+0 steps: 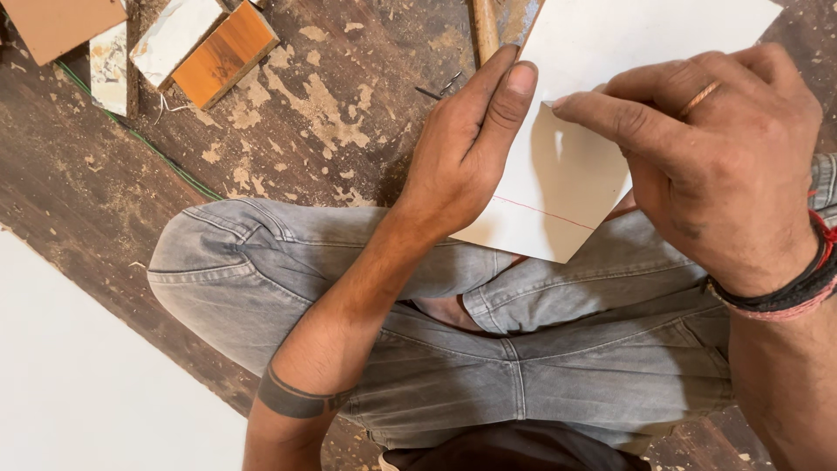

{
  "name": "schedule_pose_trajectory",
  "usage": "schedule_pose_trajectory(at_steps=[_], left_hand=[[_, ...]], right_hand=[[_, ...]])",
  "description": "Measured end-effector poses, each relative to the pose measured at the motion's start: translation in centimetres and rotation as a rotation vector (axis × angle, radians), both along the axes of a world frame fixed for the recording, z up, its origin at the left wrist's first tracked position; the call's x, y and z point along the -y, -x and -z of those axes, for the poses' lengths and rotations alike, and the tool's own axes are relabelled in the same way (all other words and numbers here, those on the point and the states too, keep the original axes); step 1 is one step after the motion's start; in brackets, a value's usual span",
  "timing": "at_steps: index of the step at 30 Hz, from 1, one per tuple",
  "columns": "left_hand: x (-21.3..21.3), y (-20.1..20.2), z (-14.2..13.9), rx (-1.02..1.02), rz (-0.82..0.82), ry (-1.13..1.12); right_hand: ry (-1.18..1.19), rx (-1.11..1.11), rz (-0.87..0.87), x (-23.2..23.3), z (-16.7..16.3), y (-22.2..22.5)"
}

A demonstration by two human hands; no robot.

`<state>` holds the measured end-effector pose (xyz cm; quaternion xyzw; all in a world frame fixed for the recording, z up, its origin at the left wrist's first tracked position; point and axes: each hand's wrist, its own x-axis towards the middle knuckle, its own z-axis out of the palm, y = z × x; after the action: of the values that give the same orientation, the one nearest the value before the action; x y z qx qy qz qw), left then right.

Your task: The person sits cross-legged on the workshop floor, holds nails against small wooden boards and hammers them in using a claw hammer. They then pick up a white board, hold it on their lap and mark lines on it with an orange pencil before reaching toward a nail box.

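A white laminate sheet (575, 174) with a thin red line across its near corner rests over my crossed legs in grey jeans (488, 349). My left hand (466, 144) grips the sheet's left edge, thumb on top. My right hand (715, 148), with a ring and wrist bands, is curled above the sheet, its index fingertip pressing on the surface near my left thumb. Whether the right hand holds a small tool is hidden.
Dusty dark wooden floor (288, 131) with sawdust patches. Offcuts lie at top left: an orange wood-grain piece (225, 54), a white chipped piece (173, 35), a brown board (57, 24). A large white panel (87, 375) lies at lower left. A wooden handle (485, 26) sits near the top.
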<state>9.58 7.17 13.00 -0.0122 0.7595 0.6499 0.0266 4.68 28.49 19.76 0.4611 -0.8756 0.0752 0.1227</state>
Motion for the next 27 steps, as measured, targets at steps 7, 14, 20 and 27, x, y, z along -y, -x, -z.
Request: schedule_pose_trajectory(at_steps=[7, 14, 20, 27], left_hand=[[-0.1, 0.1, 0.4, -0.019, 0.01, 0.016], [-0.1, 0.0, 0.5, -0.02, 0.003, 0.005], [-0.2, 0.0, 0.8, -0.032, -0.004, 0.012], [-0.2, 0.1, 0.8, -0.019, -0.003, 0.022]], right_hand=[[0.017, 0.031, 0.009, -1.0, 0.6, 0.1], [0.013, 0.092, 0.063, -3.2, 1.6, 0.3], [-0.008, 0.081, 0.072, -3.8, 1.9, 0.2], [0.093, 0.188, 0.088, -3.9, 1.9, 0.2]])
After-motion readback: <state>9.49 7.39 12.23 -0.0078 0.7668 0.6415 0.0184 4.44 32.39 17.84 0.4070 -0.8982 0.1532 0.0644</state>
